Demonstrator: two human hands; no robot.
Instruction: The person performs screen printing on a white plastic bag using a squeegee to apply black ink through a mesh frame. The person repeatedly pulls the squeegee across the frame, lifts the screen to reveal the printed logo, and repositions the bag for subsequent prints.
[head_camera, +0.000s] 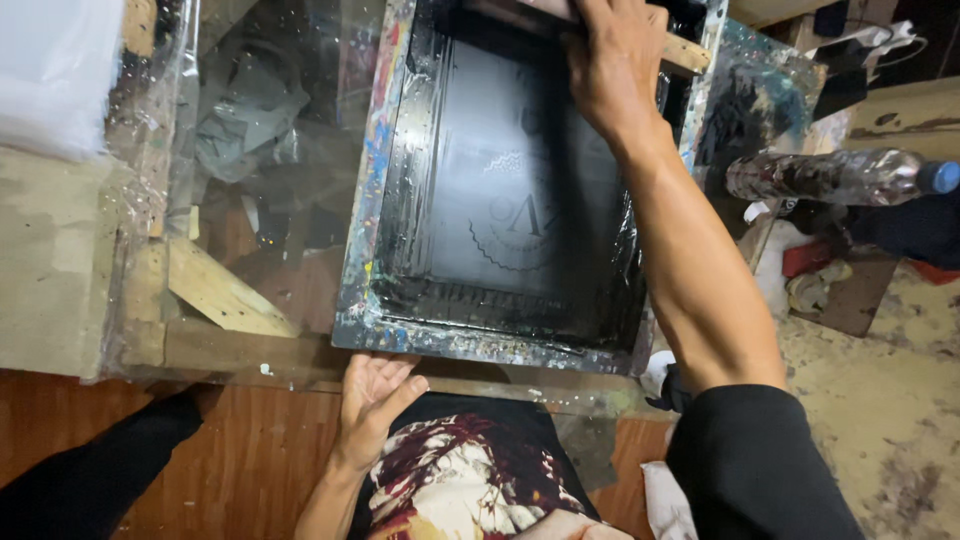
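A screen-printing frame (480, 190) lies flat on a glass-topped wooden table (250, 250), its dark mesh coated in black ink with a faint round emblem showing through near the middle, and its metal border flecked with many colours of dried paint. The right hand (612, 70) reaches across to the far side of the frame and is clenched over a wooden squeegee handle (685, 52), pressing it down on the mesh; the forearm crosses the frame's right border and hides part of it. The left hand (372, 392) rests at the near edge of the frame, fingers spread and released, the fingertips touching the underside of the border without closing on anything. Just nearer than that hand, below the frame, lies a black garment with a red and white print (465, 480). To the left of the frame, a clear plastic sheet (160, 150) drapes over the table and blurs the wooden braces (215, 290) and grey scraps beneath the glass. Further left of the frame sits a slab of plain cardboard (50, 260). To the right of the frame a clear plastic bottle with a blue cap (840, 177) lies on its side, smeared dark inside, with stained rags (800, 270) heaped just beneath it on the dusty floor.
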